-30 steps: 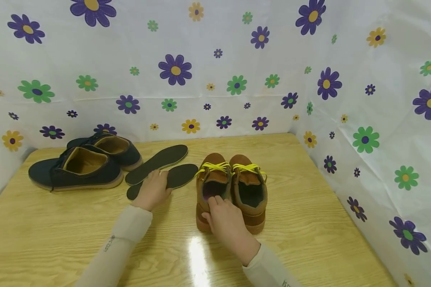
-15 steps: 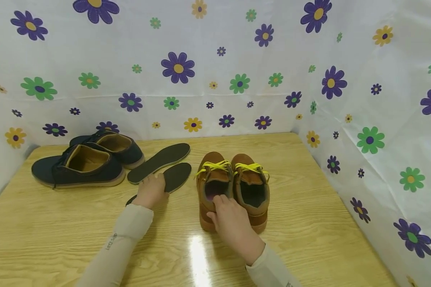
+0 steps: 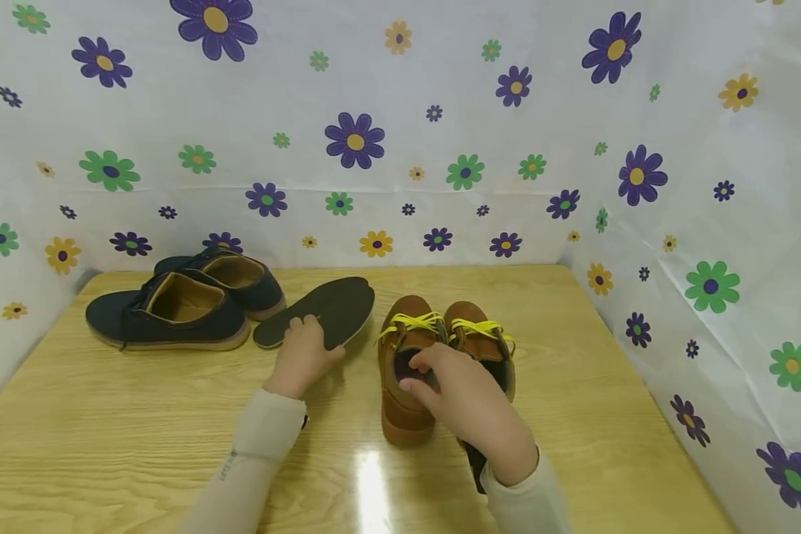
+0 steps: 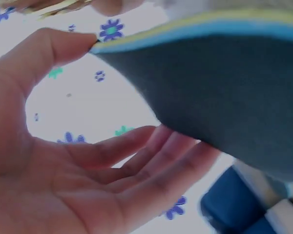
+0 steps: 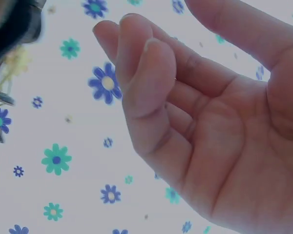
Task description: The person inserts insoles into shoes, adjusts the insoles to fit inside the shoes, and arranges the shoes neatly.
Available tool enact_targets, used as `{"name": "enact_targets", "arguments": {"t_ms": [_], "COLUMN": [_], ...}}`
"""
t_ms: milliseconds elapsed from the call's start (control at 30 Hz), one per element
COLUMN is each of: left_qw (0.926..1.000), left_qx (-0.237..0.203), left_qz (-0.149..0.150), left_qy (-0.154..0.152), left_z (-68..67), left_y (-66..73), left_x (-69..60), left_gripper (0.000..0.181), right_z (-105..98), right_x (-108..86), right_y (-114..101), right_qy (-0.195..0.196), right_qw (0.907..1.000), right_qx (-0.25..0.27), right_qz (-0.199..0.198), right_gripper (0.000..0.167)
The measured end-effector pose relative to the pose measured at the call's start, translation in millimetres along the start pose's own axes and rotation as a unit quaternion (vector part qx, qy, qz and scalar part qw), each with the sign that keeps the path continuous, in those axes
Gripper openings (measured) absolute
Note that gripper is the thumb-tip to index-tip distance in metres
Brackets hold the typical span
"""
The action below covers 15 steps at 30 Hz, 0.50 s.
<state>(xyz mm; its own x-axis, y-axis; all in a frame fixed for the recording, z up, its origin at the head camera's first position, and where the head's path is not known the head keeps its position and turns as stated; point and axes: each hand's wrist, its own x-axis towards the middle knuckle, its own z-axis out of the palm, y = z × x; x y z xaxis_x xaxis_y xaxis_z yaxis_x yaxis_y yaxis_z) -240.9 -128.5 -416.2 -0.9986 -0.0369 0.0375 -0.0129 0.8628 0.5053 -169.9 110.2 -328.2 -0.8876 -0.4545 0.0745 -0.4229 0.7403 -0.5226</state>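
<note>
My left hand (image 3: 303, 356) pinches a dark insole (image 4: 224, 92) by its edge, thumb on one side and fingers on the other. A light blue and yellow layer shows along its rim in the left wrist view. In the head view it overlaps a second dark insole (image 3: 271, 333) behind it; where one ends and the other begins is hard to tell. My right hand (image 3: 470, 393) hovers over a brown shoe (image 3: 407, 419) with yellow laces, fingers loosely bent and holding nothing. Its mate (image 3: 466, 328) stands to the right, partly covered by this hand.
A pair of dark blue shoes, the front one (image 3: 180, 330) overlapping the rear one (image 3: 267, 288), stands at the back left of the wooden table (image 3: 594, 445). Flower-patterned white sheeting (image 3: 400, 148) closes in the back and sides.
My left hand has lifted the nearer insole off the table, up against the other in view. My right hand has come away from the left brown shoe's heel. The head view has shifted slightly.
</note>
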Motion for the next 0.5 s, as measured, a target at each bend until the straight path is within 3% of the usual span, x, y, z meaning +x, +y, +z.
{"name": "enact_targets", "arguments": {"t_ms": [133,233,300,500], "left_qw": [0.9956,0.9783,0.9561,0.8702], "left_qx": [-0.086,-0.194,-0.278,-0.476], "left_qz": [0.01,0.03,0.048,0.083], "left_qy": [0.035,0.067,0.081,0.094], "left_z": [-13.3,-24.7,-31.4,-44.4], "left_y": [18.3,35.3,46.0,67.8], "left_x": [-8.6,-16.0,-20.5,-33.6], "left_gripper": [0.072,0.071,0.069,0.052], "right_z": [-7.9,-5.7,-1.8,13.1], "right_x": [1.3,4.2,7.4,22.5], "right_y": [-2.3,-2.4,-3.2,-10.2], "right_qy": [0.051,0.079,0.086,0.118], "right_qw": [0.9972,0.9933,0.9907,0.9813], "right_qx": [0.054,0.083,0.098,0.116], "right_qz": [0.003,-0.017,-0.036,-0.098], "right_gripper": [0.019,0.017,0.023,0.048]}}
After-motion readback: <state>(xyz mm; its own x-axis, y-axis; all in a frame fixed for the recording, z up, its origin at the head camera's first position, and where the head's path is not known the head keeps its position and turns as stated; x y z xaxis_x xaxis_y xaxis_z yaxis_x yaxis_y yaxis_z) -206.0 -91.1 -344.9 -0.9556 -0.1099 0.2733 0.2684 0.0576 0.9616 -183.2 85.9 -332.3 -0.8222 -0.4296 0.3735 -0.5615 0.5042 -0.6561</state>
